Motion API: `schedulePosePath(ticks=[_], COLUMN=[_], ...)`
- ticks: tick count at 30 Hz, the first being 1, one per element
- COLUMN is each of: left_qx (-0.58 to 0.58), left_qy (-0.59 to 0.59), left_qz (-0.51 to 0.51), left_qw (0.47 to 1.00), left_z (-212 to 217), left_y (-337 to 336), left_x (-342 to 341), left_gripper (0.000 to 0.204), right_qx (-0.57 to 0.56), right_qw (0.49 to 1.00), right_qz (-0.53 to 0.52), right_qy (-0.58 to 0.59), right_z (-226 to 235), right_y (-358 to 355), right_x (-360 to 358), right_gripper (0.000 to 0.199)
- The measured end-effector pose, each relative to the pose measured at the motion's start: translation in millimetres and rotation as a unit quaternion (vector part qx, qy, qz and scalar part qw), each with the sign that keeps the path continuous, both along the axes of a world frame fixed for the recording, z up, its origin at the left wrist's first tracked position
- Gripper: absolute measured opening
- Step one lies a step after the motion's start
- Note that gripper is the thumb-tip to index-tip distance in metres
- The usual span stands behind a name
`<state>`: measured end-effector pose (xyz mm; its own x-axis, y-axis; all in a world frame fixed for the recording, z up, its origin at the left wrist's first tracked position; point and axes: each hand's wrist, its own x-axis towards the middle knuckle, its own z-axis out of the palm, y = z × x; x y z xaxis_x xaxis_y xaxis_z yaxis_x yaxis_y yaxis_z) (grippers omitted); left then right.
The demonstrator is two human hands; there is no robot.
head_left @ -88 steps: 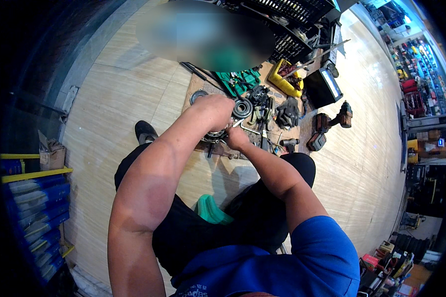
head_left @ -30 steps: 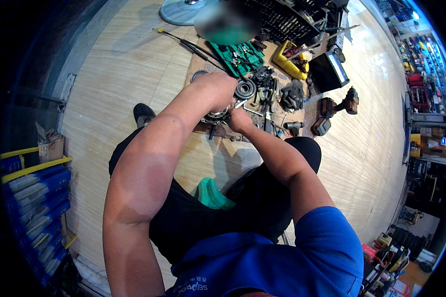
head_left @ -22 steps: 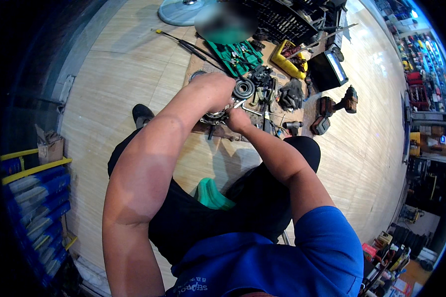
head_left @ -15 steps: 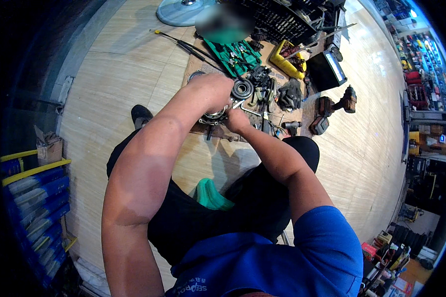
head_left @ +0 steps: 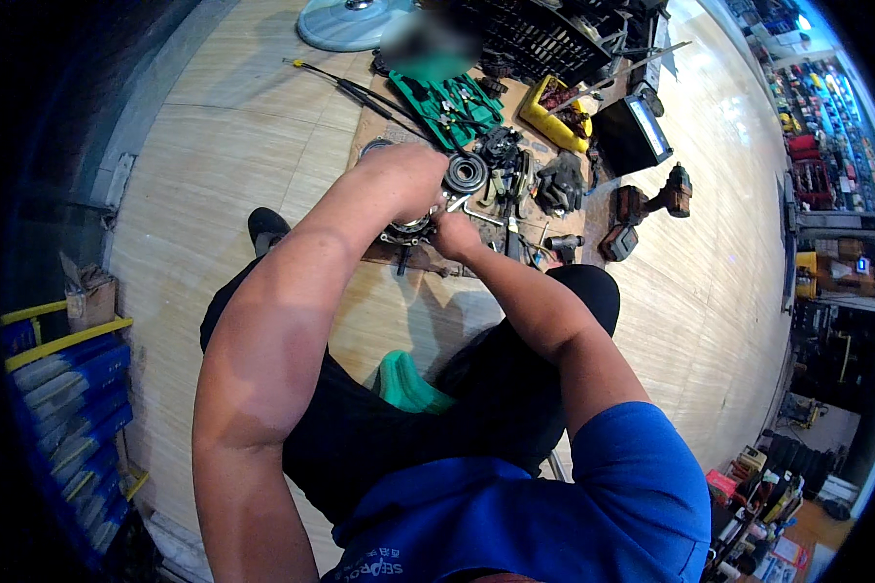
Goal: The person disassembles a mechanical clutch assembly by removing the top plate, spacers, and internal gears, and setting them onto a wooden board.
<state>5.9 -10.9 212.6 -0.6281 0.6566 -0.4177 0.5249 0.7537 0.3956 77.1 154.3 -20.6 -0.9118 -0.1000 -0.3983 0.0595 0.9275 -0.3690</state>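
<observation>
Metal part (head_left: 405,234) sits on the near edge of the brown mat (head_left: 367,128), mostly hidden under the left hand (head_left: 416,181); what shows is a shiny rim w/ small lugs. Hands close together there: left bent over the top, fingers out of sight; right hand (head_left: 454,236) curled just beside it, lower R. Can't tell what either is clamped on, or if they touch. Vs. approx. 3 s ago: hands at the same spot, part no more exposed; mainly the view has shifted, w/ the pale disc base (head_left: 345,24) now showing up top. Prob. same close work, no visible progress. Bearing (head_left: 466,173) just beyond the hands: round, concentric dark & bright metal rings. Near it, hex key (head_left: 483,216), slim bent steel, & limp dark glove (head_left: 560,183). Farther out: green case (head_left: 447,107), open, moulded look; yellow tub (head_left: 554,115), boxy, w/ reddish-brown bits inside; thin black cable (head_left: 355,89) w/ yellow tip. R. of mat: squared black battery (head_left: 632,136) & worn brown/black driver (head_left: 632,204) on the smooth, pale, grained floor (head_left: 214,194).
</observation>
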Motion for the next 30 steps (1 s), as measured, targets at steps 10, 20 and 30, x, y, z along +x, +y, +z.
schedulePosePath(ticks=[10,20,30], left_qx=[0.002,-0.003,-0.016], left_qy=[-0.003,-0.008,-0.006], left_qz=[-0.008,-0.017,-0.005], left_qw=[1.0,1.0,1.0], left_z=[6,5,3], left_y=[1,4,2], left_x=[1,0,2], left_gripper=[0.033,0.036,0.036], right_qx=[0.007,0.004,0.001], right_qw=[1.0,1.0,1.0], right_qz=[-0.005,0.002,-0.027], right_qy=[-0.006,0.021,-0.01], right_z=[-12,-34,-12], right_y=[4,15,3], right_x=[-1,-3,0], right_gripper=[0.022,0.029,0.024])
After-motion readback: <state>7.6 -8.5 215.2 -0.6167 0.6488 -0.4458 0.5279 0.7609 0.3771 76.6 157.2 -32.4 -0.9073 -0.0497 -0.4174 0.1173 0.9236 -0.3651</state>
